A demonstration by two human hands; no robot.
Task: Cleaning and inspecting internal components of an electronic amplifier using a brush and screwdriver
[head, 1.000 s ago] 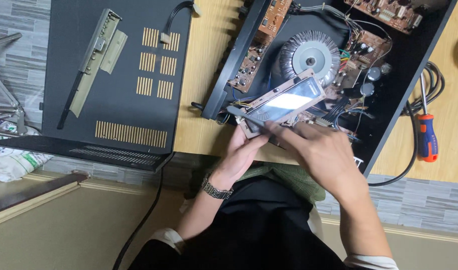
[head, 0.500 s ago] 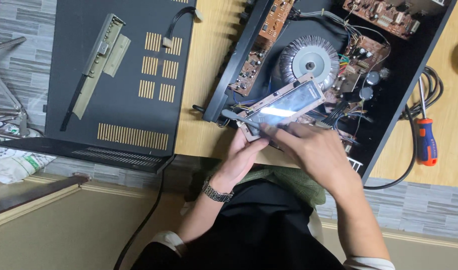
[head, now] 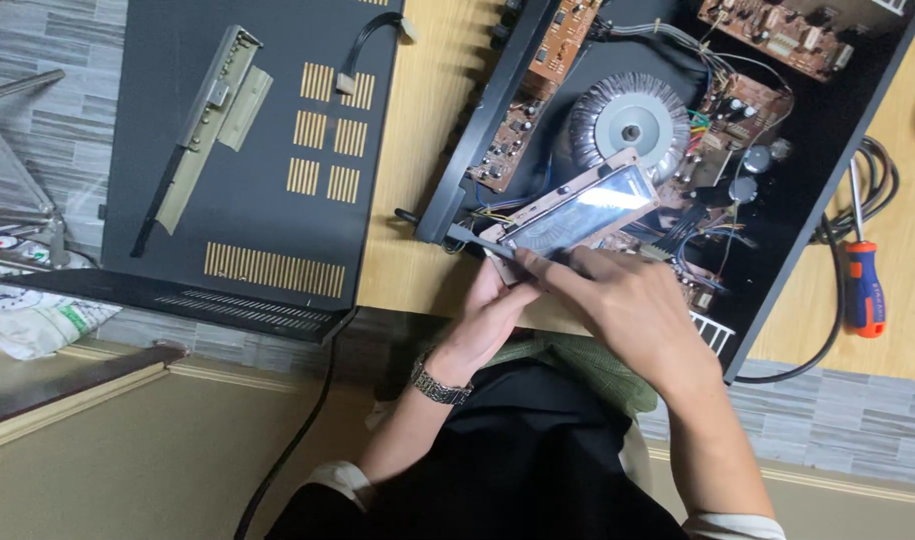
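The long narrow display board with a pale blue-grey window and a brown edge (head: 575, 212) lies tilted across the near corner of the open black amplifier chassis (head: 827, 190), its far end pointing to about two o'clock and just short of the round silver-grey toroidal transformer (head: 629, 124). Its near end is at seven o'clock, and both hands meet there. The left hand (head: 492, 315), a metal-link wristwatch (head: 439, 383) on its wrist, comes up from six o'clock with the fingers curled under the near end of the board, so it has a closed grip there. The right hand (head: 632, 310) lies over the board's lower edge, its fingers stretched flat towards nine o'clock and pressing on the end; how tightly they close I cannot tell.

Compared with half a second ago, the board sits at much the same slant and both hands keep their place at its near end; I see no clear shift.

At nine o'clock from the chassis the removed dark grey metal cover with gold-coloured vent slots (head: 257, 160) rests on the wooden tabletop (head: 417, 130), with a long pale metal strip (head: 205, 120) on it. At three o'clock, a screwdriver with an orange and blue handle (head: 863, 285) lies beside a coiled black cable (head: 882, 180).
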